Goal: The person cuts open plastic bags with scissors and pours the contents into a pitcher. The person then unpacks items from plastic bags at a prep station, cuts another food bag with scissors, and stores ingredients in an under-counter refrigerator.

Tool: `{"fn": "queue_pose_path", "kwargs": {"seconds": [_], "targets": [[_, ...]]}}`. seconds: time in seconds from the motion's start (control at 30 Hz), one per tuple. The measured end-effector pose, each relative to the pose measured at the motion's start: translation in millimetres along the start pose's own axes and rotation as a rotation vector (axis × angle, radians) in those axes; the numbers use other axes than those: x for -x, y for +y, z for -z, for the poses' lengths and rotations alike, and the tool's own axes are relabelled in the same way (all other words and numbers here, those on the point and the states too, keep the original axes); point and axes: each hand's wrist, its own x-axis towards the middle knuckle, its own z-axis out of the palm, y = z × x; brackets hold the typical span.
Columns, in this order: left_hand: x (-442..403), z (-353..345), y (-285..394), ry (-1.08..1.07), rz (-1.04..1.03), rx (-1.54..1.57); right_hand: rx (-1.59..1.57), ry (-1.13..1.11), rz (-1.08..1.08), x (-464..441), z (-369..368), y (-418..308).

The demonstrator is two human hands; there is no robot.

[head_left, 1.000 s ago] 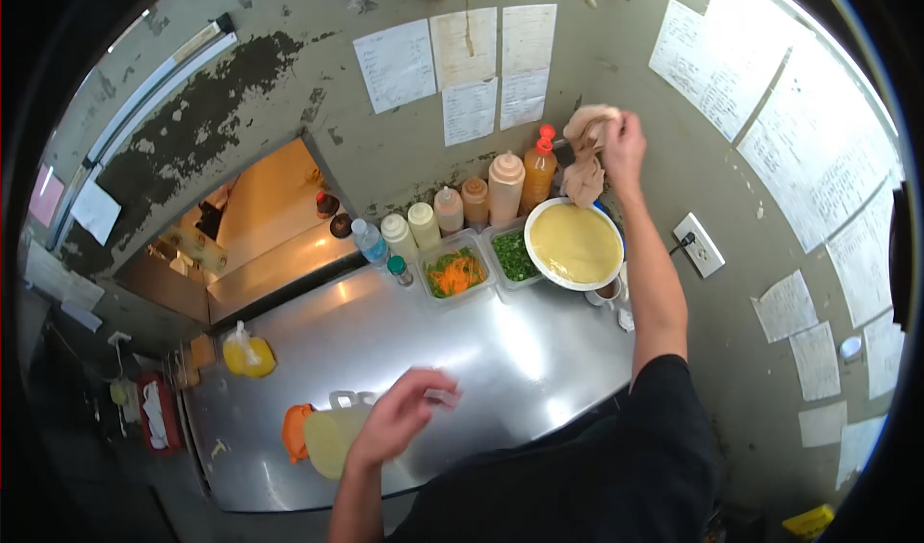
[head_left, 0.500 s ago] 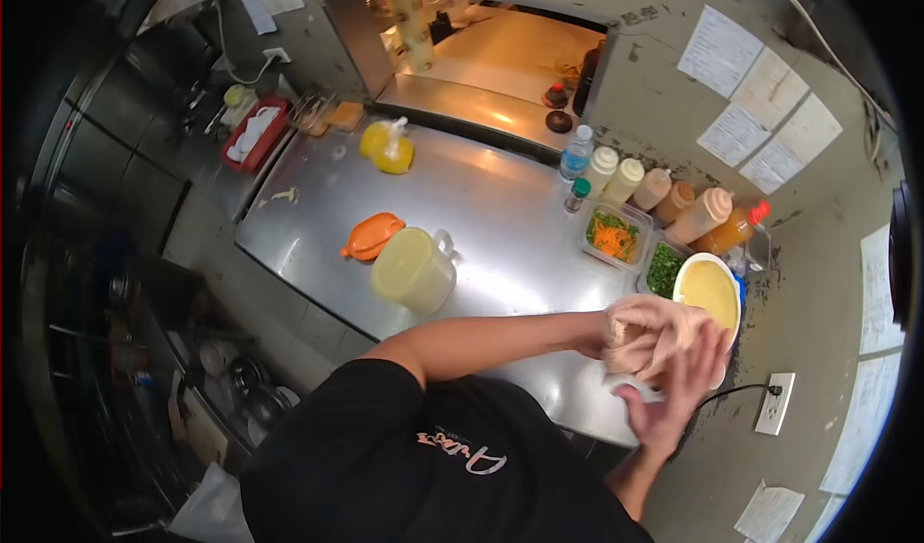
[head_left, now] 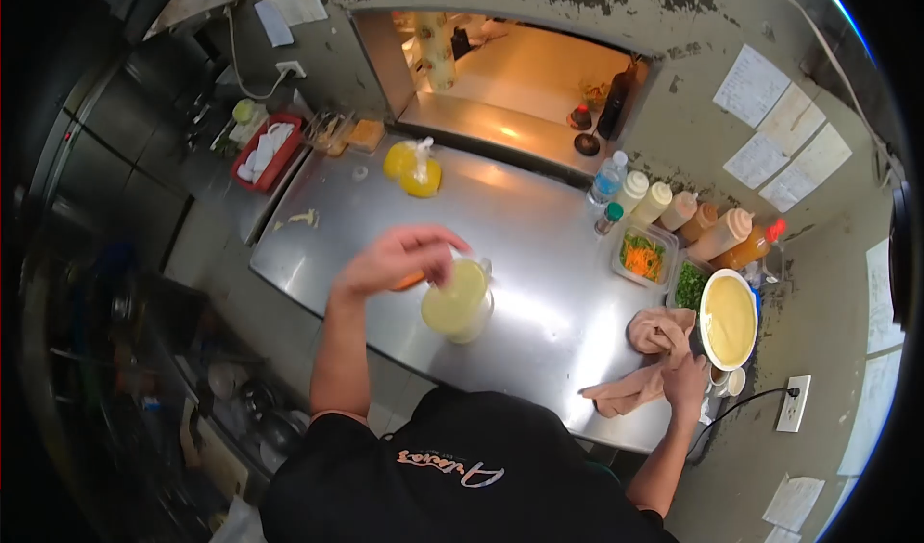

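Note:
My left hand (head_left: pixel 397 261) hovers at the pale yellow-green lid of a translucent pitcher (head_left: pixel 457 302), its fingers bent and apart with nothing seen between them. An orange item (head_left: pixel 409 281) lies mostly hidden behind that hand. On the right of the steel table, my right hand (head_left: pixel 684 385) grips a crumpled tan cloth (head_left: pixel 628 392), which spreads to both sides of it. Just beyond this hand stands a white bowl (head_left: pixel 729 320) of yellow liquid, beside containers of chopped greens (head_left: pixel 689 286) and of greens with shredded orange vegetable (head_left: pixel 642 255).
Squeeze bottles (head_left: pixel 680 211) and a water bottle (head_left: pixel 608 178) line the wall side of the steel table (head_left: pixel 539 254). Yellow bags (head_left: pixel 420 174) lie at the back left, near a red basket (head_left: pixel 269 153). A black cord runs to a wall outlet (head_left: pixel 793 403).
My left hand has left the cloth and swung left to the pitcher. The cloth now lies lower on the table, and my right hand, spread before, has closed on it.

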Motion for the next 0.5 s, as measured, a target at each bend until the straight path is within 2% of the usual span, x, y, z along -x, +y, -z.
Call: {"fn": "queue_pose_path", "kwargs": {"seconds": [0.07, 0.1, 0.13, 0.17, 0.2, 0.3, 0.37, 0.4, 0.47, 0.5], "targets": [[-33.7, 76.4, -44.4, 0.316, -0.068, -0.047, 0.128, 0.016, 0.111, 3.6, 27.1, -32.5], [-57.6, 116.3, -85.5, 0.461, -0.032, -0.214, -0.074, 0.095, 0.202, 5.1, 43.2, -70.4], [-86.8, 157.7, -127.2, 0.611, 0.0, -0.379, -0.245, 0.043, 0.255, 7.4, 55.3, -105.0], [-114.3, 193.4, -167.1, 0.675, -0.025, -0.722, -0.36, 0.101, 0.448, 13.6, 51.4, -131.7], [-134.4, 216.6, -193.9, 0.744, -0.046, -1.064, -0.459, -0.018, 0.477, 21.8, 61.7, -177.7], [-176.6, 250.5, -204.5, 0.698, -0.098, -1.252, -0.493, -0.291, 0.833, 37.1, 86.4, -291.5], [-209.0, 280.5, -217.6, 0.701, -0.136, -1.341, -0.234, -0.411, 1.08, 34.2, 81.0, -341.1], [-216.2, 284.3, -216.5, 0.695, -0.142, -1.382, 0.009, -0.415, 1.132, 38.2, 74.5, -361.5], [-234.2, 298.9, -216.4, 0.536, 0.058, -1.342, 0.367, -0.276, 1.353, 34.9, 68.1, -394.2], [-242.8, 308.4, -217.5, 0.476, 0.118, -1.334, 0.323, -0.285, 1.385, 33.2, 59.4, -399.7]]}}
